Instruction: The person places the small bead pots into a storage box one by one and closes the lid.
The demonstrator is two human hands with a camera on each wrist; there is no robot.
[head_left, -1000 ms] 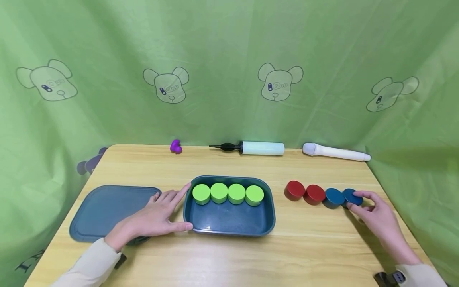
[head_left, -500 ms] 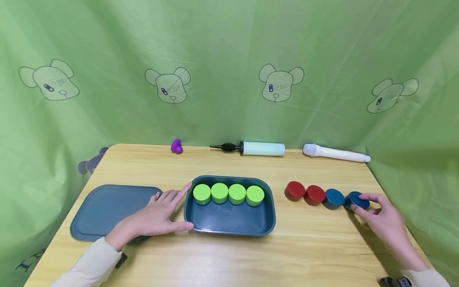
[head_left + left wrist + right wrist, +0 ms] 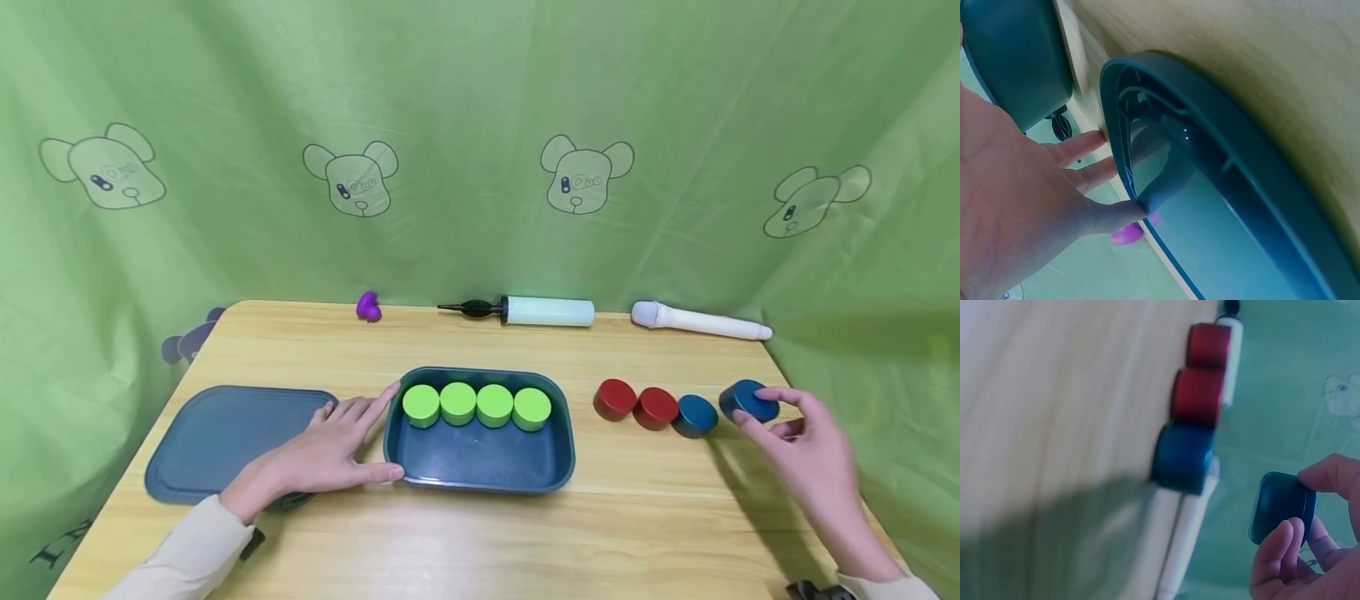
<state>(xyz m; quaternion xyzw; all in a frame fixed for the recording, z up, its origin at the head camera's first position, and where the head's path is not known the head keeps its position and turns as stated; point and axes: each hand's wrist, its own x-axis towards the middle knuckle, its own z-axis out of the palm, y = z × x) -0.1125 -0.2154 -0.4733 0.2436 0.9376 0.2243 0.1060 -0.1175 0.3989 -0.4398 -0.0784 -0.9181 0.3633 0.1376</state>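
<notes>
My right hand (image 3: 812, 450) pinches a dark blue round block (image 3: 750, 401) between thumb and fingers, raised above the table; the right wrist view shows this held block (image 3: 1280, 509) apart from the others. To its left stand another blue block (image 3: 696, 416) and two red blocks (image 3: 657, 408), in a touching row. My left hand (image 3: 322, 454) is spread with straight fingers, index finger and thumb touching the left end of the blue tray (image 3: 480, 483). Inside the tray, several green round blocks (image 3: 458, 403) line its far side.
A flat blue lid (image 3: 225, 442) lies at the left, partly under the left hand. Along the table's far edge are a purple object (image 3: 368, 307), a pump with a black nozzle (image 3: 547, 311) and a white stick-like object (image 3: 705, 322). A green curtain (image 3: 465, 100) hangs behind.
The blue block at the right end of the row has moved right, away from its neighbour, and up off the table in my right hand. My left hand stays at the tray.
</notes>
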